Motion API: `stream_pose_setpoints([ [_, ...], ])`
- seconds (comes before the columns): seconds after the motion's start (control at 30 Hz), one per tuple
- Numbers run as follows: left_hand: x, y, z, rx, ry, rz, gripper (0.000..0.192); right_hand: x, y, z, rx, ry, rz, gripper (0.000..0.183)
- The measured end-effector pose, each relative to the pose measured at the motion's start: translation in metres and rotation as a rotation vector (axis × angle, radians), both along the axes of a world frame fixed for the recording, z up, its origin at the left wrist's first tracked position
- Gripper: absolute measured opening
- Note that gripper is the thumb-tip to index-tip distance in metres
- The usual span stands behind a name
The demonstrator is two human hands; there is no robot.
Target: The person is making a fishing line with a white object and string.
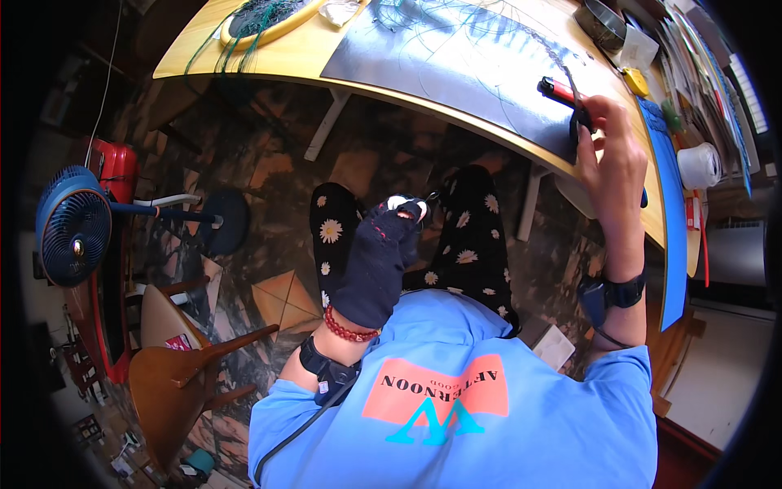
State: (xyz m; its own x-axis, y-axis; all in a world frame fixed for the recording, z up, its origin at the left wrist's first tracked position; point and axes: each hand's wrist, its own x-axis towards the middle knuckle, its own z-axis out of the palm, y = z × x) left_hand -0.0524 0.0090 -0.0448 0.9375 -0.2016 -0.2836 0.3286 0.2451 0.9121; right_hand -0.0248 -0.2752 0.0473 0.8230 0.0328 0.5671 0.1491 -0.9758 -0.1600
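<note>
My right hand (614, 143) is at the table's right part, its thumb and fingers closed around dark handles, perhaps of scissors (577, 116). A red and black lighter-like tool (559, 90) lies against them; whether my fingers also grip it is unclear. My left hand (397, 226), in a dark fingerless glove with white wrapping on the fingertips, is above my lap between my knees. Its fingers are curled, and a small dark thing shows at their tips, too small to name. On the table a glossy dark sheet (427, 67) bears loose green and dark strands (421, 21).
A yellow-rimmed oval tray (278, 38) with green strands stands at the table's back left. Along the right are a round metal tin (600, 25), a yellow tape measure (635, 81), a blue strip (666, 214), a white roll (699, 166) and stacked papers. A fan (74, 226) stands left.
</note>
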Motion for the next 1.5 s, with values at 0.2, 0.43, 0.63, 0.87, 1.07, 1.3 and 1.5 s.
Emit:
stream_pose_setpoints([
  [0.2,0.004,0.003,-0.01,-0.348,0.327,-0.04,0.013,-0.043,0.049,-0.013,0.928,0.201,0.366,0.045],
  [0.43,0.007,0.001,-0.012,-0.13,0.154,-0.035,0.013,-0.053,0.071,-0.05,0.694,0.533,0.421,0.03],
  [0.63,0.004,-0.001,-0.017,0.151,-0.236,-0.053,0.013,-0.049,0.075,-0.062,0.589,0.437,0.462,0.029],
  [0.87,0.004,-0.004,-0.009,0.228,-0.228,-0.06,0.017,-0.048,0.074,-0.064,0.528,0.46,0.445,0.029],
  [1.07,0.004,-0.001,-0.008,0.282,-0.263,-0.092,0.018,-0.046,0.075,-0.064,0.505,0.452,0.464,0.03],
  [1.3,0.003,-0.003,-0.009,0.208,-0.181,-0.056,0.015,-0.046,0.075,-0.064,0.506,0.463,0.48,0.03],
  [1.5,0.003,0.0,-0.013,0.212,-0.129,-0.06,0.015,-0.052,0.07,-0.049,0.518,0.428,0.442,0.03],
])
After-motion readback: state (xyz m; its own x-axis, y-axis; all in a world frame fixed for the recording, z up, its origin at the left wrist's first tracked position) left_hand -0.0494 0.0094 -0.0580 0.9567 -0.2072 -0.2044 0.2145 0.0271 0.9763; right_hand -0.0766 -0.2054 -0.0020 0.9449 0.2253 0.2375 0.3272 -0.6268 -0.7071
